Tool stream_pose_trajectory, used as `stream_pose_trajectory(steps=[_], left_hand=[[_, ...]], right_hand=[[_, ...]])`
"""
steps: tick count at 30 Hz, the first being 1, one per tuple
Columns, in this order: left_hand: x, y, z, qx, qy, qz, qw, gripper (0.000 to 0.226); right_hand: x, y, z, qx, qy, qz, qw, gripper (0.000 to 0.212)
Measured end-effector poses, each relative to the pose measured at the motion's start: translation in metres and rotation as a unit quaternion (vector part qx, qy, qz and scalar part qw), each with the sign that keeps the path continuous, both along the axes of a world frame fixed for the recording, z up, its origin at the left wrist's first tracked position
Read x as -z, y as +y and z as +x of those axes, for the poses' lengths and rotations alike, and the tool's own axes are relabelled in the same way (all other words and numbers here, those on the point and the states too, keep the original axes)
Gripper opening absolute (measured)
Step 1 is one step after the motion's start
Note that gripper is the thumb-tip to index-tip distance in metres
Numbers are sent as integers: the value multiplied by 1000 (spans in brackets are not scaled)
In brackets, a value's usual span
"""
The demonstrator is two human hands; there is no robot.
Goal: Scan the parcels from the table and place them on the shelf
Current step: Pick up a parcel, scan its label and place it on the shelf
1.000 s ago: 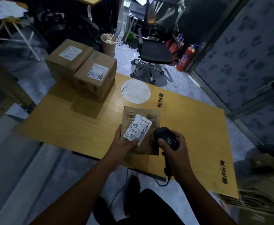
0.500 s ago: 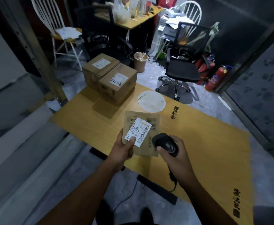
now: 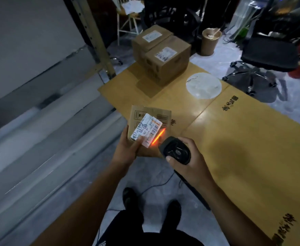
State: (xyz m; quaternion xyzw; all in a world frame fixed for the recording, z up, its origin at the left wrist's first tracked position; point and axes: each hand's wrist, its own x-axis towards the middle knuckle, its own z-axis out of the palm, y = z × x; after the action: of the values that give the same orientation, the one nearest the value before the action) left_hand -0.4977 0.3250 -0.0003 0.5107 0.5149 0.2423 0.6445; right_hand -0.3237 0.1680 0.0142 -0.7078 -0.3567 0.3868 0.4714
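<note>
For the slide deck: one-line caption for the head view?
Left hand holds a flat parcel while right hand aims a scanner, red beam across the parcel.

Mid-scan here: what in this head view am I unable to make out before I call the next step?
All in the head view:
1. label on the flat parcel: print too small and blurred; the left hand thumb covers its lower corner.
2. scanner trigger and handle: hidden under the right hand.
3. shelf: blurred, cut off by the left edge; free space unknown.
4. Labels on the two far boxes: too small to read.
</note>
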Motion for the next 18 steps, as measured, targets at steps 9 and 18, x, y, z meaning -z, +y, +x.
stream_pose_trajectory(steps=[9, 18], left_hand=[[7, -21, -79, -89, 1, 27, 996, 54], [-1, -8, -171, -149, -33, 22, 988, 55]], right_hand=[[-7, 18, -51, -111, -21, 1, 994, 61], [-26, 50, -141, -157, -40, 23, 986, 67]])
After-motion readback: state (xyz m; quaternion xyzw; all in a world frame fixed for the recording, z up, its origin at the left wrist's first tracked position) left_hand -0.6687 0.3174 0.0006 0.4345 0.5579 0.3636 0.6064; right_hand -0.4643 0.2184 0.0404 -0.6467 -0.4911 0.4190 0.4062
